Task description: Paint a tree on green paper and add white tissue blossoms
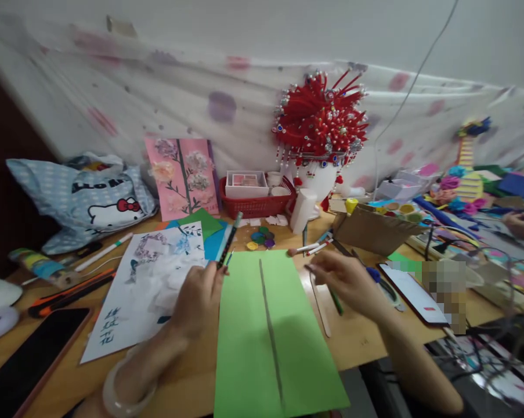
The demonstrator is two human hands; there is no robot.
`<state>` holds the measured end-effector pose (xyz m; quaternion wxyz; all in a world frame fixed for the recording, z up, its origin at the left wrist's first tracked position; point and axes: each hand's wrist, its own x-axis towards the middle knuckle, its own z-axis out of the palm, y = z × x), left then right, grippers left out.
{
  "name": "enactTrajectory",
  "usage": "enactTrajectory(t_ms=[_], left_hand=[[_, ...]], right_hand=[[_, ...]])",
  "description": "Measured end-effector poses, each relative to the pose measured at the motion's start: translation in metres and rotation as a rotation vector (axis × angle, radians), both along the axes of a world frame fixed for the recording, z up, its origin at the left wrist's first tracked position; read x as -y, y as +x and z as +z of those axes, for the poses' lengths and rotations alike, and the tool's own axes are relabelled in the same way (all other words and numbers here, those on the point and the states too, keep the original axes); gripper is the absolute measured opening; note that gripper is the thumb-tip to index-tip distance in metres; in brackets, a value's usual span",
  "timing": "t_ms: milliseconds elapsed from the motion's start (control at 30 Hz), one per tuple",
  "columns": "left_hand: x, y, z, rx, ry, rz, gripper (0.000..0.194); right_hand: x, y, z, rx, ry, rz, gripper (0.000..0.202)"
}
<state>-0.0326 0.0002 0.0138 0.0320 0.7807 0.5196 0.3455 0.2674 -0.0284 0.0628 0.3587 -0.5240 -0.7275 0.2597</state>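
Note:
My left hand (198, 299) is closed around a dark pen (230, 238) with a pale translucent end, tilted up over the top left corner of a green sheet (244, 337). A thin blue-tipped stick (230, 256) shows beside the pen; whether the hand grips it too is unclear. One long dark line (268, 322) runs down the sheet. My right hand (346, 284) hovers just right of the sheet, fingertips pinched together; anything between them is too small to make out. Below it lie a flat wooden stick (320, 305) and a green pencil-like stick (336, 302).
Left of the sheet are a white painted paper (126, 307), an orange-black cutter (70, 293) and a phone (38, 360). Behind stand a red basket (257, 206), a red beaded headdress (322, 125) and a cardboard box (372, 232). Another person's hand (523, 225) is at far right.

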Motion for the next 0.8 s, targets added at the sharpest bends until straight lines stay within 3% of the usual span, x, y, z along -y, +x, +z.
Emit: enactTrajectory(t_ms=[67,133,233,267,333,400,500,667,800], left_hand=[[-0.005,-0.010,0.014,-0.107,-0.043,0.152,0.031],[-0.011,-0.017,0.029,-0.235,-0.100,0.264,0.032],[-0.019,-0.019,0.048,-0.346,-0.154,0.345,0.032],[-0.020,-0.018,0.052,-0.360,-0.156,0.360,0.032],[-0.021,-0.019,0.056,-0.374,-0.156,0.372,0.033],[-0.021,-0.022,0.055,-0.376,-0.160,0.368,0.033],[-0.023,-0.028,0.044,-0.402,-0.157,0.371,0.034],[-0.030,-0.026,0.021,-0.522,-0.051,0.373,0.043],[-0.033,-0.022,0.010,-0.556,-0.092,0.366,0.045]], right_hand=[[0.005,0.013,0.014,0.058,0.109,-0.117,0.031],[0.001,0.007,0.021,0.174,0.171,-0.121,0.035],[-0.024,-0.041,0.016,0.556,0.139,0.059,0.022],[-0.034,-0.064,0.010,0.710,0.163,0.115,0.014],[-0.057,-0.109,-0.006,0.968,0.275,0.242,0.019],[-0.078,-0.144,-0.022,1.121,0.358,0.343,0.024],[-0.098,-0.169,-0.038,1.208,0.381,0.471,0.024],[-0.104,-0.165,-0.045,1.266,0.433,0.601,0.026],[-0.108,-0.159,-0.041,1.334,0.503,0.724,0.027]])
